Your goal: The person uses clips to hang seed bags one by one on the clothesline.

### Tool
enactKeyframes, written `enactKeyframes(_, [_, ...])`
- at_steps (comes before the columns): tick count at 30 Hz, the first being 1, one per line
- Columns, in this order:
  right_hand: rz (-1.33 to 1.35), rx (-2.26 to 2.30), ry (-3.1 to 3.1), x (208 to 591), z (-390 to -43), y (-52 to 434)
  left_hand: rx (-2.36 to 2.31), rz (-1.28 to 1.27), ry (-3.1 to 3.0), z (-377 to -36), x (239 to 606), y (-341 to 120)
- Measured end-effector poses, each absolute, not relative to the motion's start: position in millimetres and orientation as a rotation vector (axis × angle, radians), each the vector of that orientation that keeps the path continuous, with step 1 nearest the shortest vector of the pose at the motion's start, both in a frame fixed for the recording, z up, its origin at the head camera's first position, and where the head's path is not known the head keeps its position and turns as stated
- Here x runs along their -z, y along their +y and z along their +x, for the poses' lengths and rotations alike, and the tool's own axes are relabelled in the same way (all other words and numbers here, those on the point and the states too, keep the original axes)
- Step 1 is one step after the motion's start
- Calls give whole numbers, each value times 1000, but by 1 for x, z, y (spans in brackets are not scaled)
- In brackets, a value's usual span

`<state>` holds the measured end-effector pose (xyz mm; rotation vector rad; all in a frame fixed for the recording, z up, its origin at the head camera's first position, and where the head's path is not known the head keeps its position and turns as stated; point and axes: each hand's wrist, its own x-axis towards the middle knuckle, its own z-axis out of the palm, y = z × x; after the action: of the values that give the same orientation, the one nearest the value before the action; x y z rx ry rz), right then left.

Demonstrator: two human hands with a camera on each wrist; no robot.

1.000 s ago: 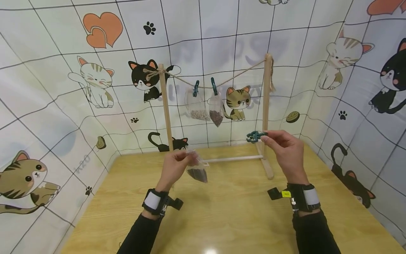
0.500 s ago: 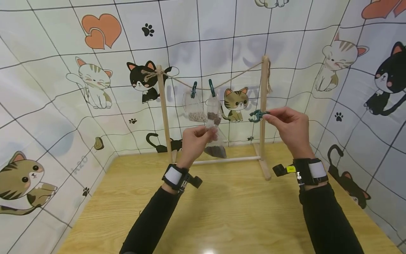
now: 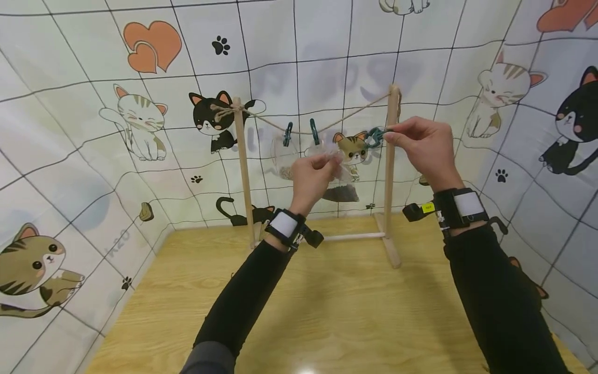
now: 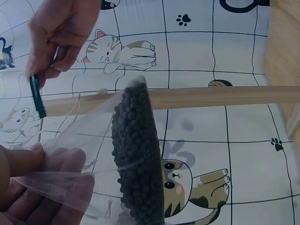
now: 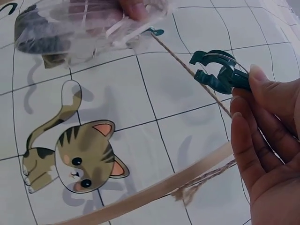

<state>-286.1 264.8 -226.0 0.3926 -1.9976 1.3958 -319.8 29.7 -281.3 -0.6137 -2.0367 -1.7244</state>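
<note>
My left hand [image 3: 312,179] pinches the top of a clear plastic bag [image 4: 79,136]; small dark round beads [image 4: 138,154] fill its bottom. The bag hangs just below the twine [image 3: 351,110], in front of the bags hung there. My right hand [image 3: 422,148] grips a dark green clip [image 5: 220,72] by its handle end, thumb against fingers. In the right wrist view the clip's jaws stand apart with nothing between them, and the twine passes behind it. Two green clips, a left one [image 3: 288,134] and a right one [image 3: 314,132], sit on the twine.
A wooden stand with a left post [image 3: 243,166] and a right post [image 3: 390,171] holds the twine above the wooden table [image 3: 327,311]. A clear bag of pale grains [image 3: 282,161] hangs from the left clip. Cat-patterned cloth [image 3: 322,36] covers the walls behind.
Both hands have risen toward the twine. The left hand has carried the bead bag up and to the right; the right hand has lifted the clip near the right post.
</note>
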Motion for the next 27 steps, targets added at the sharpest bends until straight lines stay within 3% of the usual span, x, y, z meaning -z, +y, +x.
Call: enactKeyframes(27, [371,-1016,-2362,135,-325,254,1650,-366,-1913,-358,254,89])
